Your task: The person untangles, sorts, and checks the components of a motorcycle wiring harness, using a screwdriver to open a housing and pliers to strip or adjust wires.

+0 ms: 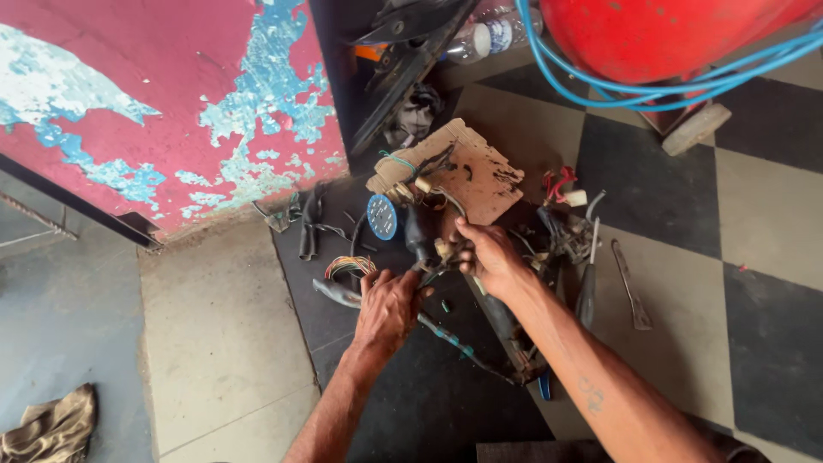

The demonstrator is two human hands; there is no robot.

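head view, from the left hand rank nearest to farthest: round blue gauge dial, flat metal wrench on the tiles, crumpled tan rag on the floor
Measured from the left hand:
1. Round blue gauge dial, just above the hand, beside the wire bundle.
2. Flat metal wrench, off to the right on the checkered tiles, past the right hand.
3. Crumpled tan rag, far left in the bottom corner.

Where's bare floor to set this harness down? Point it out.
Free: the pale slab between the peeling pink wall and the left hand; also the checkered tiles right of the flat wrench. Crowded: around the cardboard and wiring bundle under both hands.
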